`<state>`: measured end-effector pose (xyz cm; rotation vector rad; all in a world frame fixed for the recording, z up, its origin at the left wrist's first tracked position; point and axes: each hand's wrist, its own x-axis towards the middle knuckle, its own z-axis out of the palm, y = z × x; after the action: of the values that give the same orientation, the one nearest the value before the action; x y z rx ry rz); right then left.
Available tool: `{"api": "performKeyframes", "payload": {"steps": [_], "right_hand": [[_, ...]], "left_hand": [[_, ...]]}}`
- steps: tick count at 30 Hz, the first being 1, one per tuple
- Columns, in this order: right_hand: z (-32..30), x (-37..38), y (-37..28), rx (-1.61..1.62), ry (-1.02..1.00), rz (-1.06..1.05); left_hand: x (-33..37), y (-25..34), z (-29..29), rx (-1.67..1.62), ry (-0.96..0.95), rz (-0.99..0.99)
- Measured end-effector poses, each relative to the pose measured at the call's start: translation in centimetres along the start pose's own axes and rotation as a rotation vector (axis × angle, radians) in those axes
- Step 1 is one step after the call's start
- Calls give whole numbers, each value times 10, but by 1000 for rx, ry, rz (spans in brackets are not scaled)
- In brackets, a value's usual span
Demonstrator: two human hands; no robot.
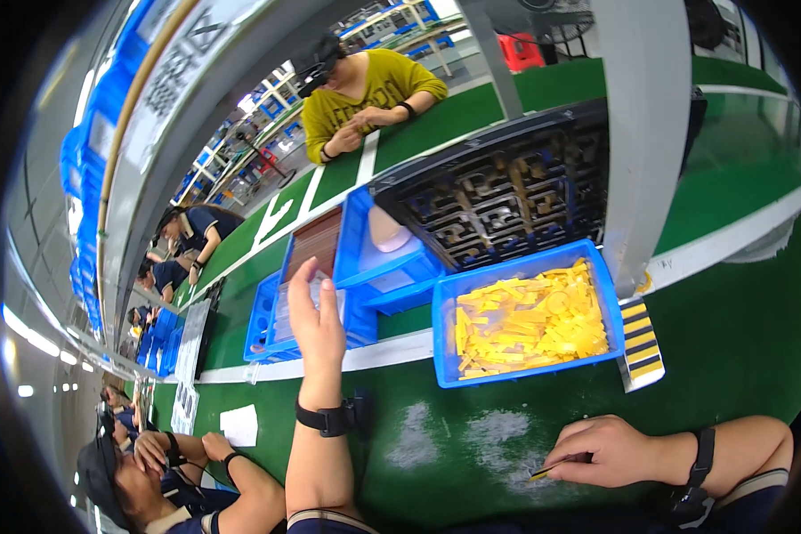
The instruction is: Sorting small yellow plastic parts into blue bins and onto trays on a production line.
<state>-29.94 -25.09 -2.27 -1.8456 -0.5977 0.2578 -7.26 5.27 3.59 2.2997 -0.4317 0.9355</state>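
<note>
R. hand (601,448): fingers clamped on thin strip (547,472). L. hand (316,319) raised, fingers apart from thumb. Yellow pcs. (538,320) in blue bin (440,334), prob. for reach.

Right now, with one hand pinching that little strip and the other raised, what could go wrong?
The thin strip sticks out from the fingertips of the right hand, so it could slip and drop onto the green worktop. White dusty marks lie close by, and some might cling to the strip. The left hand is raised in front of the blue bins; a careless swing might bump one, though their distance is hard to judge.
</note>
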Motion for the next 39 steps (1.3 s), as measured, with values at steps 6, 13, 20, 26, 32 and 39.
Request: {"api": "performKeyframes", "payload": {"steps": [6,13,20,26,32,39], "right_hand": [[2,0,-1,22,29,10],[2,1,-2,25,31,24],[1,0,-2,11,25,48],[0,0,-6,-8,-6,113],[-2,0,-8,1,-8,127],[-2,1,-7,7,-15,103]], "left_hand": [[-25,-7,9,-6,20,23],[-28,-10,14,216,-37,155],[-29,-12,14,213,-1,203],[-29,-11,11,213,-18,201],[-30,-11,13,212,-11,215],[-30,-13,12,207,-55,168]]}}
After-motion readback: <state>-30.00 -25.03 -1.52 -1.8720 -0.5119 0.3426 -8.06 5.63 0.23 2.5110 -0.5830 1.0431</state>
